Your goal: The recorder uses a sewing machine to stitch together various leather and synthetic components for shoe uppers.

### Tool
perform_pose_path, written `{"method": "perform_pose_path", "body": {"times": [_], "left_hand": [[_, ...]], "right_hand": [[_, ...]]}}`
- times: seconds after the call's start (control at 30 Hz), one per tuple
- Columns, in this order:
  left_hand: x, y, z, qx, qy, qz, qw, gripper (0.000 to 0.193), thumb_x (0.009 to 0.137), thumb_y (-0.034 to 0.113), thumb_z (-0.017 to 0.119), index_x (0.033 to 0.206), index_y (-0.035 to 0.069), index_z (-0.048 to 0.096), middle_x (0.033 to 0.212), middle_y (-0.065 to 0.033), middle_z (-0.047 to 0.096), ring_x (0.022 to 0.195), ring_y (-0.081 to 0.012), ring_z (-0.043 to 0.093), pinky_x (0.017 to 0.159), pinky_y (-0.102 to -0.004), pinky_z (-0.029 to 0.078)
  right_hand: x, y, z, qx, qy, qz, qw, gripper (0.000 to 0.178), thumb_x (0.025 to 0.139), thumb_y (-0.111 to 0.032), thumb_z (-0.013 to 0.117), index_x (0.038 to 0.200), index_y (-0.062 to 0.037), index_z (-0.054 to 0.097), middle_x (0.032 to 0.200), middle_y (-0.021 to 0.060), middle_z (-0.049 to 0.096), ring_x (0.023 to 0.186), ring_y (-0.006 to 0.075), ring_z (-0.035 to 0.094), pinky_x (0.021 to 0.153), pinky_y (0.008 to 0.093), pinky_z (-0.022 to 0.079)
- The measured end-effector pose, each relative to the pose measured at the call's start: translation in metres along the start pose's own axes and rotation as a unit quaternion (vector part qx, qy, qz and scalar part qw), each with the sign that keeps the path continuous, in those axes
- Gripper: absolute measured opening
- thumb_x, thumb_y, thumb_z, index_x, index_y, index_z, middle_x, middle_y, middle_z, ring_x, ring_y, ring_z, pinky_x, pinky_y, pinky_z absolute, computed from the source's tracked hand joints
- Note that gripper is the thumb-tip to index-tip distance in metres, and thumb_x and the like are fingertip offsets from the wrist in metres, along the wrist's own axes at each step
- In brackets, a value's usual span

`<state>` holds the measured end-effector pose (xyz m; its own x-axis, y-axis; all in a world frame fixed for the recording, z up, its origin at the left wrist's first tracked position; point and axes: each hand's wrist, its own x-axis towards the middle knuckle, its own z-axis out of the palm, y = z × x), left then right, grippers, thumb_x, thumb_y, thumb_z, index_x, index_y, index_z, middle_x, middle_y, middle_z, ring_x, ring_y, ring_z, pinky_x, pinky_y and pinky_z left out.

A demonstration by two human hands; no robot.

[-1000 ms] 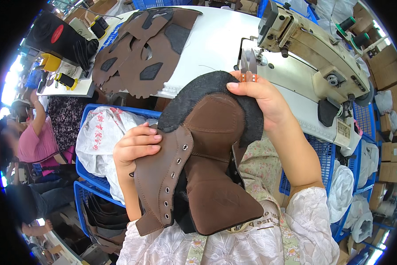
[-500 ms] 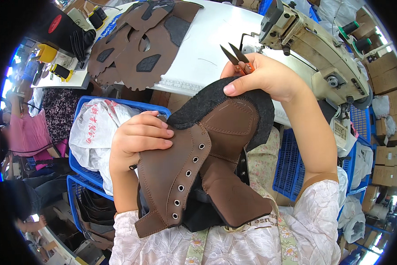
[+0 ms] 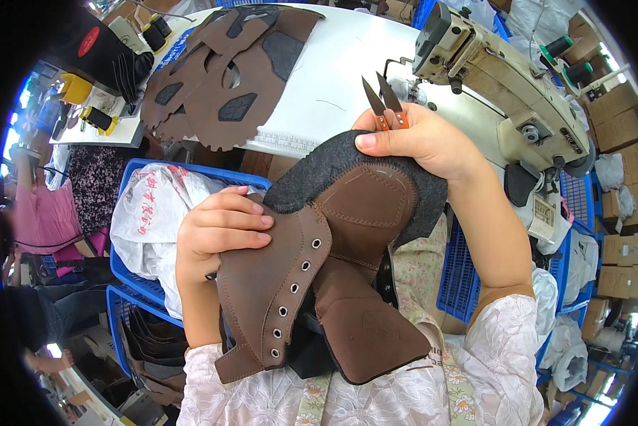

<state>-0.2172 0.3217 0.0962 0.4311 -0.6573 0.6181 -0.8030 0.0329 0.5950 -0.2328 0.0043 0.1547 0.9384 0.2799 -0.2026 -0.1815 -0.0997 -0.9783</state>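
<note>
A brown leather boot upper (image 3: 262,277) with metal eyelets, a tongue and a black felt-like edge at its far end hangs between my hands, in front of my chest. My left hand (image 3: 223,231) is closed on its left side, fingers lying over the leather and thumb hidden. My right hand (image 3: 422,142) pinches the black edge at the far end with the thumb on top. Orange-handled thread snips (image 3: 383,106) are tucked in the same right hand, their dark blades parted and pointing away from me.
A sewing machine (image 3: 503,85) stands at the right of the white table (image 3: 333,71). Stacked brown leather pieces (image 3: 223,78) lie on the table's left. Blue baskets (image 3: 123,259) stand at the left, one with a white bag (image 3: 155,213); thread spools (image 3: 99,119) sit on a side table.
The upper has shifted slightly left, and its tongue hangs a little lower and flatter. The snips in my right hand have turned more upright.
</note>
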Motion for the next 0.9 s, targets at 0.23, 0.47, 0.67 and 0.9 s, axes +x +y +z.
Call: {"method": "perform_pose_path", "body": {"times": [0.23,0.47,0.67,0.9], "left_hand": [[-0.001,0.001,0.0,-0.015,-0.003,-0.006,1.0,0.02,0.068,0.015,0.066,0.083,0.006,0.077,0.092,-0.009,0.074,0.096,-0.0255,0.067,0.099,-0.043,0.046],[-0.004,0.0,0.0,-0.01,0.004,-0.01,1.0,0.021,0.068,0.015,0.066,0.083,0.006,0.076,0.093,-0.0093,0.074,0.096,-0.0257,0.067,0.099,-0.0436,0.046],[-0.008,-0.001,-0.001,-0.013,0.014,-0.012,1.0,0.019,0.068,0.013,0.07,0.084,0.005,0.076,0.094,-0.0095,0.074,0.096,-0.0259,0.067,0.098,-0.0435,0.047],[-0.021,-0.003,-0.008,-0.015,0.03,-0.006,0.999,0.018,0.07,0.014,0.072,0.085,0.005,0.076,0.094,-0.0102,0.074,0.095,-0.0273,0.067,0.097,-0.0454,0.048]], "right_hand": [[-0.002,-0.005,-0.001,0.0,-0.009,0.006,1.0,0.026,0.081,-0.019,0.076,0.097,-0.0008,0.067,0.085,-0.0012,0.064,0.079,0.0059,0.057,0.075,0.0215,0.044],[0.003,-0.003,0.0,0.012,-0.017,0.015,1.0,0.033,0.075,-0.023,0.082,0.095,-0.0008,0.069,0.086,0.0008,0.066,0.082,0.0094,0.061,0.079,0.0229,0.046],[0.009,0.001,0.004,-0.015,-0.005,-0.008,1.0,0.036,0.078,-0.027,0.081,0.099,-0.0011,0.068,0.088,0.0011,0.065,0.083,0.0099,0.06,0.079,0.0234,0.045],[0.024,0.0,0.009,-0.025,-0.051,-0.006,0.998,0.024,0.085,-0.019,0.073,0.1,-0.002,0.064,0.088,-0.0008,0.064,0.079,0.0061,0.058,0.073,0.023,0.046]]}}
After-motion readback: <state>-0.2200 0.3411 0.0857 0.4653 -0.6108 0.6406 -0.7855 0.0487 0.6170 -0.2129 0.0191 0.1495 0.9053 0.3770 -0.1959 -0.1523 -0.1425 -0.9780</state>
